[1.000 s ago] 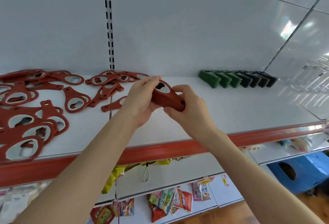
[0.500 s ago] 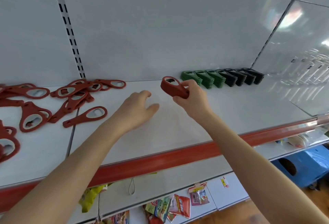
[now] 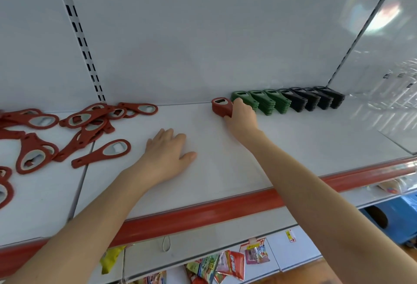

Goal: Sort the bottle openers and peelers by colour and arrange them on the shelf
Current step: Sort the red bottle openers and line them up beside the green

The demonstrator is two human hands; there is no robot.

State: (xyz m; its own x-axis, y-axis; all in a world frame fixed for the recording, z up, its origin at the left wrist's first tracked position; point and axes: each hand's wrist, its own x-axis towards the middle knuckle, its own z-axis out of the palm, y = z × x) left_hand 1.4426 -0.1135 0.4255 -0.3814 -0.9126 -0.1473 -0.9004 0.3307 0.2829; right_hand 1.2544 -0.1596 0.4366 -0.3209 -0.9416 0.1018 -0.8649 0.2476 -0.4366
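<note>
At the back of the white shelf (image 3: 293, 139), the right hand (image 3: 242, 116) has its fingers curled over the near, right side of a small stack of red openers (image 3: 220, 106), thumb tucked low against it, so the grip is closed round the stack. Half a second ago this hand held the same stack in the air, left of the sorted row; now the stack sits on the shelf board close to the back panel (image 3: 203, 35), just beside the first of the green stacks (image 3: 264, 103), with the hand filling the space between them, so I cannot tell whether red and green touch. The left hand (image 3: 168, 150) lies palm down on the bare shelf nearer the front, fingers straight and a little spread, holding nothing; earlier it hovered above the board with fingers loosely bent, and a second ago it shared the grip on the stack. Beyond the green stacks the row runs on to the right with black stacks (image 3: 316, 99), all leaning the same way. To the left, well apart from the row, loose red openers (image 3: 90, 121) lie scattered and overlapping, one single opener (image 3: 106, 151) nearest the left hand. A red edge strip (image 3: 203, 210) runs along the shelf front, with snack packets (image 3: 225, 265) below it.
</note>
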